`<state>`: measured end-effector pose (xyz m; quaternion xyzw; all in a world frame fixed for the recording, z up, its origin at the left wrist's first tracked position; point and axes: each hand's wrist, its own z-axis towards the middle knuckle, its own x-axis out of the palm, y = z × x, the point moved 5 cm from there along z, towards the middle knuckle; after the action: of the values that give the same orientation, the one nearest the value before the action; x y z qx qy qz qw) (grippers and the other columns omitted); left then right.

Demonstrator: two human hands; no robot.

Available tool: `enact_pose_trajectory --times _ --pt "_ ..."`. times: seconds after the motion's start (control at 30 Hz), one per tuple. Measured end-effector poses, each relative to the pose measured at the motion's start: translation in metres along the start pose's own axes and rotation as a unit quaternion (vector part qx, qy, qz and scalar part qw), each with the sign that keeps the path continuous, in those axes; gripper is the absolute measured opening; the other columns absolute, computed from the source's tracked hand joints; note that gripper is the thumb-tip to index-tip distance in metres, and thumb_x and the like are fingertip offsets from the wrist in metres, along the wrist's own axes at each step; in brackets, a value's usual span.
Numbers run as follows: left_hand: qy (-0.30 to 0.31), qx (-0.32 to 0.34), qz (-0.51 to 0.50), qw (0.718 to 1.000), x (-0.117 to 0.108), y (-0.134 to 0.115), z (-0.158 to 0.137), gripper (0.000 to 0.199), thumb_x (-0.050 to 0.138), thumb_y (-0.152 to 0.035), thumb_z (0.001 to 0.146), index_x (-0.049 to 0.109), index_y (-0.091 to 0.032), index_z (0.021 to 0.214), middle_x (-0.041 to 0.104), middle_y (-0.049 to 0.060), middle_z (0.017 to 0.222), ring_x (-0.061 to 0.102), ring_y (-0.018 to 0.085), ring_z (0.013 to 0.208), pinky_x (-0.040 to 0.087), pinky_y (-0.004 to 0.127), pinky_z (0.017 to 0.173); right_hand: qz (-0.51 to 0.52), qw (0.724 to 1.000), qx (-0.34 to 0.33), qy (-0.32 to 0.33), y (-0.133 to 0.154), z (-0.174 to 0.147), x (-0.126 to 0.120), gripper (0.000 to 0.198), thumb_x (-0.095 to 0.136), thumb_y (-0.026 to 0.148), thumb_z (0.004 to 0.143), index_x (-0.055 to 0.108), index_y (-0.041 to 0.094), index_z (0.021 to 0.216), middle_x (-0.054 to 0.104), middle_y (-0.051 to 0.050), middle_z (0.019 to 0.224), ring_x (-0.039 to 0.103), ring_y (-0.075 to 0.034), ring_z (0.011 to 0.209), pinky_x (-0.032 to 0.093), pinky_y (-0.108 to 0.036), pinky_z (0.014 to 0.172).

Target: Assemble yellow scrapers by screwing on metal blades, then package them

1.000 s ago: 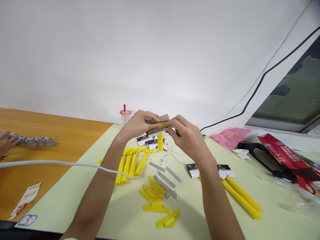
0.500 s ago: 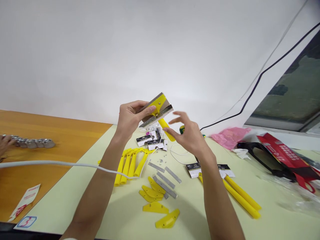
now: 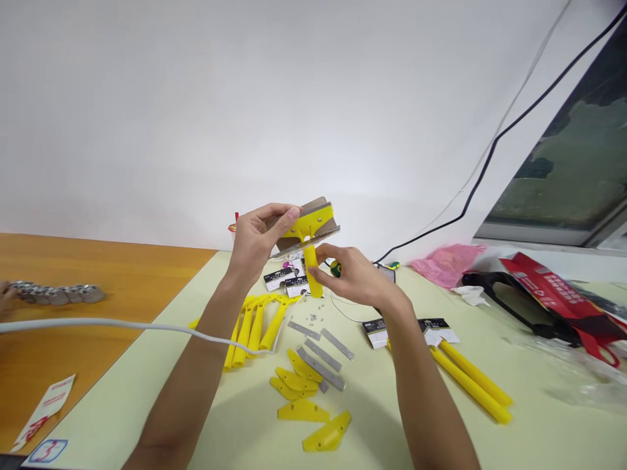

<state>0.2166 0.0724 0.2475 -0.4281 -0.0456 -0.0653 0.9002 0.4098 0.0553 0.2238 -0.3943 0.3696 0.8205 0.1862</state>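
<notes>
My left hand [image 3: 262,238] pinches the head of a yellow scraper [image 3: 321,220] at its left end, thumb in front. Metal plates edge the head, and two screws show on its yellow face. My right hand [image 3: 355,274] has its thumb and forefinger closed about the scraper's short yellow handle, which points down. Under the hands lie several flat metal blades [image 3: 323,354], small loose screws [image 3: 313,318] and several yellow plastic cover pieces [image 3: 302,410]. Beside my left forearm, yellow handles [image 3: 255,326] are lined up.
Black-and-white cards [image 3: 280,279] lie behind the handles. Long yellow tubes [image 3: 473,382], a pink bag [image 3: 448,264] and a red package [image 3: 553,294] are on the right. A white cable [image 3: 122,322] crosses my left forearm. A person's hand [image 3: 6,297] is by metal parts [image 3: 61,294] at far left.
The scraper has turned so its yellow face fronts me and its handle hangs more upright. My right hand has moved left and down, from beside the handle onto it.
</notes>
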Motion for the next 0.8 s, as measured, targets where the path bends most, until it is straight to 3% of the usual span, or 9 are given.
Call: enact_pose_trajectory --times 0.1,0.23,0.43,0.63,0.8 --pt "0.026 -0.001 -0.026 0.999 0.002 0.002 0.001 0.050 0.081 -0.068 0.092 0.084 -0.020 0.105 0.084 0.013 0.111 0.080 0.030 0.107 0.065 0.034 0.074 0.003 1.000 0.015 0.001 -0.004 0.000 0.000 0.030 0.064 0.050 0.103 0.069 0.021 0.100 0.077 -0.002 0.097 0.048 -0.011 0.058 0.036 -0.031 0.058" --pt "0.040 -0.004 -0.027 0.999 0.000 0.006 0.002 0.057 0.072 -0.075 0.096 0.082 -0.021 0.115 0.083 0.013 0.116 0.082 0.029 0.102 0.065 0.033 0.070 0.010 1.000 0.027 0.007 -0.004 0.000 0.000 0.031 0.064 0.051 0.102 0.067 0.021 0.098 0.077 -0.002 0.095 0.043 -0.010 0.054 0.034 -0.031 0.055" --pt "0.062 0.017 -0.013 0.998 -0.003 0.007 0.004 0.068 0.060 -0.081 0.099 0.076 -0.022 0.129 0.083 0.015 0.120 0.082 0.031 0.106 0.067 0.038 0.075 0.004 1.000 0.030 0.009 -0.004 0.000 -0.001 0.029 0.064 0.049 0.103 0.069 0.021 0.099 0.079 -0.002 0.100 0.050 -0.011 0.057 0.038 -0.032 0.059" --pt "0.114 0.032 -0.005 0.993 0.000 -0.002 -0.002 0.059 0.077 -0.068 0.096 0.072 -0.022 0.133 0.082 0.015 0.126 0.082 0.030 0.108 0.067 0.038 0.083 0.028 0.999 -0.014 0.004 -0.004 0.002 0.002 0.014 0.067 0.034 0.101 0.074 0.022 0.105 0.082 -0.005 0.109 0.073 -0.022 0.091 0.052 -0.034 0.079" --pt "0.102 0.046 0.005 0.994 0.008 -0.003 -0.006 0.046 0.085 -0.060 0.093 0.079 -0.022 0.119 0.083 0.013 0.119 0.082 0.029 0.105 0.067 0.039 0.086 0.053 0.993 -0.104 0.001 -0.005 0.007 0.011 0.020 0.067 0.033 0.102 0.072 0.026 0.120 0.079 -0.006 0.126 0.071 -0.027 0.114 0.057 -0.040 0.095"
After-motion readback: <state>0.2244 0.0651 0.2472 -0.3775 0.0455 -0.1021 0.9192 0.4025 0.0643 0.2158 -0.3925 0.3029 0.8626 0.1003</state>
